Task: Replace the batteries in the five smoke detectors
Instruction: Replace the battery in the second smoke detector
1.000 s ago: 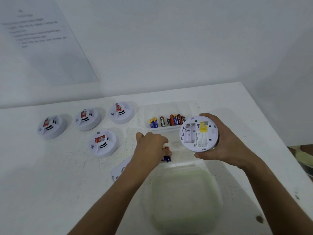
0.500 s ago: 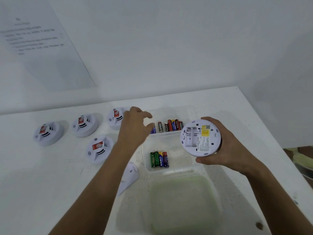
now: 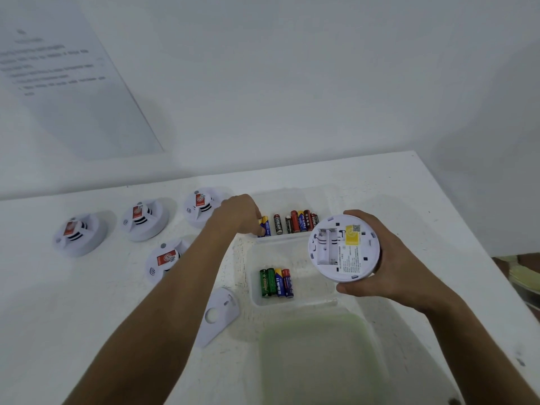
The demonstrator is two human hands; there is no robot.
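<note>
Your view looks down on a white desk (image 3: 87, 317) set against a white wall, and every place here is given from the far clear tray (image 3: 287, 200), the one holding the row of batteries (image 3: 295, 222). Well to the left of that tray, three white smoke detectors stand face up in a row along the back of the desk: the leftmost detector (image 3: 78, 234), the middle detector (image 3: 144, 219), and the third detector (image 3: 201, 206) just beside the tray. A fourth detector (image 3: 165, 260) lies left of the tray and nearer to you, partly behind your left forearm. A white detector cover plate (image 3: 217, 315) lies flat on the desk, nearer to you than the tray and a little left of it. Your left hand (image 3: 239, 216) reaches to the tray's left end, its fingers curled down onto a blue and yellow battery (image 3: 265, 226) there; whether they have actually closed on it cannot be told. Directly in front of the tray, touching it, sits a second clear tray (image 3: 321, 299) with four batteries (image 3: 276, 282) lying side by side at its left. Nearer still stands a pale green tub (image 3: 318, 358). To the right of the far tray, your right hand (image 3: 391, 258) grips the open detector (image 3: 344, 247) round its rim, held above the desk with its back facing you and its battery bay empty.
</note>
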